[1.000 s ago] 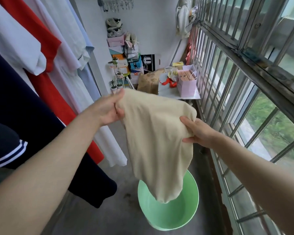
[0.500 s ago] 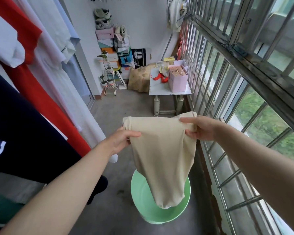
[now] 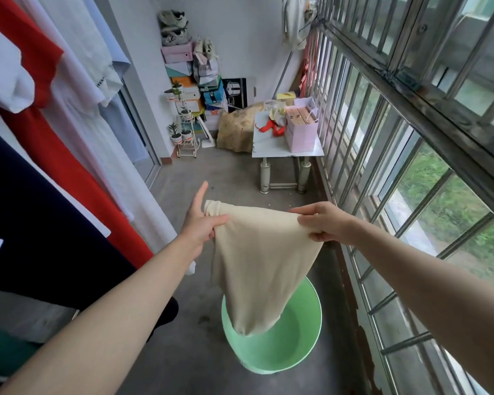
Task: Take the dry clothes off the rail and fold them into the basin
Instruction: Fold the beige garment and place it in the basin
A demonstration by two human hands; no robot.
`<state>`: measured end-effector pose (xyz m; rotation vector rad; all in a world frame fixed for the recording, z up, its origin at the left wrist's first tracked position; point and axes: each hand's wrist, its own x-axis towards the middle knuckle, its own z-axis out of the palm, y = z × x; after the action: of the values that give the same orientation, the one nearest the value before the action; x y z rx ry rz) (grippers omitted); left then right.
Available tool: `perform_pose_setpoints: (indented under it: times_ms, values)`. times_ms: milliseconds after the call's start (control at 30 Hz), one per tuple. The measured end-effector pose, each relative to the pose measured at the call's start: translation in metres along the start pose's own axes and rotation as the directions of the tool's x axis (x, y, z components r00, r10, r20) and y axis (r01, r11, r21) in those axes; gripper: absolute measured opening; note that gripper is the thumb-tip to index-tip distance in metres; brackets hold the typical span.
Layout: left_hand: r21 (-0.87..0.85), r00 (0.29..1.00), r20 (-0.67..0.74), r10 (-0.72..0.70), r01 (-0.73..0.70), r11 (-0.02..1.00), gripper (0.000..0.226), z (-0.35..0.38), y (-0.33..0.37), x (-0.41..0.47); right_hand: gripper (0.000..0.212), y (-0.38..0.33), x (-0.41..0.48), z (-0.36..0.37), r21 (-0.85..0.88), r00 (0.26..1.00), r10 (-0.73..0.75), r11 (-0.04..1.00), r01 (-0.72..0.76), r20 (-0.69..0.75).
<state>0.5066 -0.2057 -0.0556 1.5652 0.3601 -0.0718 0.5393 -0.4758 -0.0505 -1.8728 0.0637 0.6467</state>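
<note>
mid-fold: left hand (image 3: 201, 223) and right hand (image 3: 325, 223) each grip a top corner of the beige garment (image 3: 257, 266), which hangs over the green basin (image 3: 291, 346); next, probably halve it, then lower it in.

Hands two: left hand (image 3: 200, 227), right hand (image 3: 327, 223); beige cloth (image 3: 257, 266) one; green basin (image 3: 298, 347) one; table (image 3: 268, 144) one.

Single head view, looking forward-down along balcony, hands close.
</note>
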Motion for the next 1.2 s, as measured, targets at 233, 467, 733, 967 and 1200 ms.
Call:
perform_pose_setpoints:
  times_ms: [233, 467, 733, 967, 1200]
  values:
    - [0.372, 0.994, 0.103, -0.027, -0.013, 0.928, 0.035, 0.002, 0.004, -0.011, 0.060, 0.006, 0.008, 0.010, -0.863, 0.963, -0.262, 0.470, 0.187, 0.066]
    - [0.573, 0.989, 0.118, -0.086, 0.003, 0.819, 0.050, 0.012, -0.001, -0.017, 0.049, 0.021, 0.013, 0.008, -0.934, 0.899, -0.412, 0.358, 0.012, -0.147]
    - [0.896, 0.997, 0.070, 0.026, -0.074, 0.438, 0.032, 0.034, -0.008, -0.021, 0.018, 0.021, 0.004, 0.001, -0.954, 0.915, -0.328, 0.255, -0.155, -0.236]
    - [0.880, 0.980, 0.123, 0.157, -0.181, 0.439, 0.016, 0.013, -0.006, -0.012, 0.017, 0.037, -0.005, -0.016, -0.811, 0.898, -0.370, 0.584, 0.027, -0.237]
    - [0.523, 0.939, 0.258, 0.225, -0.332, 0.785, 0.021, -0.001, 0.019, -0.021, 0.021, 0.040, -0.030, -0.017, 0.344, 0.984, -0.065, 0.931, 0.120, -0.166]
